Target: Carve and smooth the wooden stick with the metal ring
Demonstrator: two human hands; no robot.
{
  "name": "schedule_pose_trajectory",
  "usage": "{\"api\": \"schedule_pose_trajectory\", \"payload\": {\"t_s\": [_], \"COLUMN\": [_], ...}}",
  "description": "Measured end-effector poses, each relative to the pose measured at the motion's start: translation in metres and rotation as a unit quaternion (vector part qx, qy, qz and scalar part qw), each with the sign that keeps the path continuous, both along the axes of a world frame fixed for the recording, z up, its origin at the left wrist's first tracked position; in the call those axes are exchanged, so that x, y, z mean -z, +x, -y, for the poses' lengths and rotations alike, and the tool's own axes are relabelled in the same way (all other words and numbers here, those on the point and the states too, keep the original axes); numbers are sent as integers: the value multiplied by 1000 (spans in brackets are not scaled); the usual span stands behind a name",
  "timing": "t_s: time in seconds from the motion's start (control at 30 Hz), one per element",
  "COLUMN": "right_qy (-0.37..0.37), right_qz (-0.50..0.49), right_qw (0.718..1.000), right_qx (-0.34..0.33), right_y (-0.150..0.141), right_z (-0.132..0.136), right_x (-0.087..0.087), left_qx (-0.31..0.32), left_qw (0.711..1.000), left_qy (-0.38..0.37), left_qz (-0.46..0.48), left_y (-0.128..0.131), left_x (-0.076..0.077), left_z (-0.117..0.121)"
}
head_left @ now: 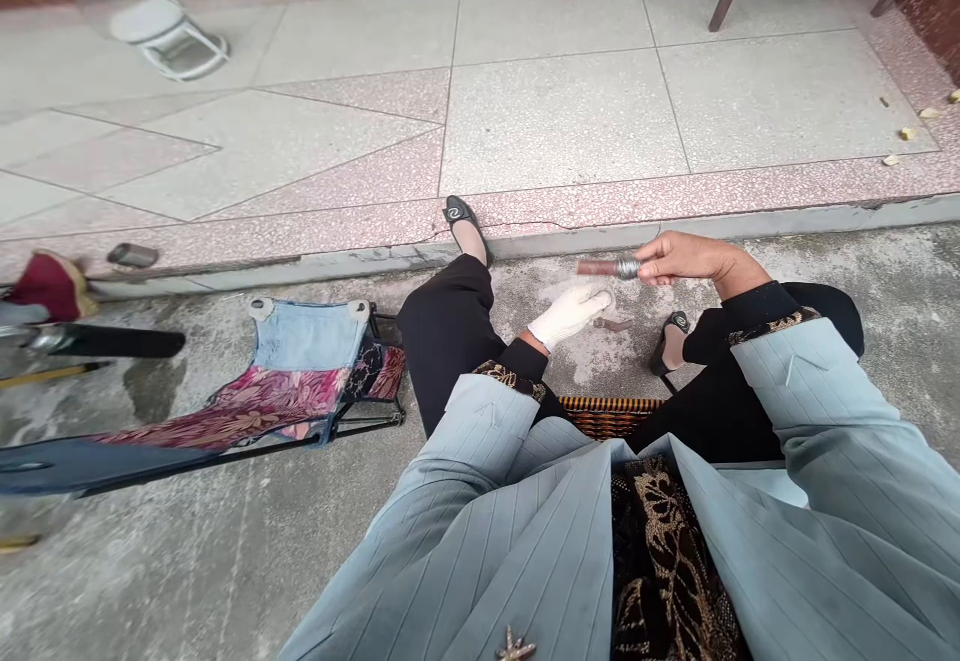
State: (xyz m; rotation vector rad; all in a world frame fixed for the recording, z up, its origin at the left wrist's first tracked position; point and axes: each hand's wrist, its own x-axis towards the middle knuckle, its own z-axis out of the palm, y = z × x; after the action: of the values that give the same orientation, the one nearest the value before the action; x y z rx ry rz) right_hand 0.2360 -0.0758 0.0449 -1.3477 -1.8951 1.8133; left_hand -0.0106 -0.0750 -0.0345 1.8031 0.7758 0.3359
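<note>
My right hand (679,259), bare, is closed around the silvery-wrapped end of a short tool; its brown, rusty-looking bar (596,268) points left, and its exact kind is unclear. Below that bar is my left hand (566,317) in a white knit glove, fingers curled together. Something pale and small may be at its fingertips, but I cannot make it out. A rusty brown metal piece (616,325) shows on the concrete just beyond the gloved fingers; I cannot tell whether it touches them. Both hands are apart, low between my knees.
A raised tiled step (555,121) runs across in front, with my left foot at its edge. To my left stands a folding fabric chair (292,371). A dark cylinder (120,341) lies farther left. A white stool (180,41) stands on the tiles. I sit on a woven seat (609,416).
</note>
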Motion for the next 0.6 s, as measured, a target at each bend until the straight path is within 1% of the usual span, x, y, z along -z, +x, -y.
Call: {"api": "schedule_pose_trajectory", "payload": {"t_s": [0.03, 0.1, 0.2, 0.27, 0.33, 0.4, 0.43, 0.5, 0.53, 0.6], "right_qy": [10, 24, 31, 50, 95, 136, 141, 117, 85, 2], "right_qz": [1, 28, 119, 211, 315, 400, 430, 461, 458, 413], "right_qw": [999, 995, 983, 967, 938, 904, 891, 878, 880, 896], "right_qx": [42, 97, 133, 135, 108, 58, 27, -51, -95, -165], "right_y": [-1, -6, -16, -21, -24, -28, -30, -32, -32, -30], "right_z": [0, -1, -4, -7, -9, -10, -9, -8, -7, -5], "right_x": [2, 8, 18, 21, 23, 23, 24, 26, 28, 32], "left_qx": [11, 42, 66, 78, 87, 96, 97, 100, 105, 112], "left_qw": [1000, 999, 997, 995, 993, 990, 989, 989, 989, 989], "left_qy": [-3, 2, 29, 49, 63, 77, 81, 80, 76, 64], "left_qz": [-3, -14, -26, -34, -48, -65, -72, -76, -74, -68], "left_y": [1, 3, 4, 5, 6, 7, 7, 7, 7, 5], "left_x": [1, 2, 5, 7, 10, 11, 11, 11, 11, 10], "left_z": [1, 2, 2, 2, 2, 3, 4, 5, 5, 3]}}
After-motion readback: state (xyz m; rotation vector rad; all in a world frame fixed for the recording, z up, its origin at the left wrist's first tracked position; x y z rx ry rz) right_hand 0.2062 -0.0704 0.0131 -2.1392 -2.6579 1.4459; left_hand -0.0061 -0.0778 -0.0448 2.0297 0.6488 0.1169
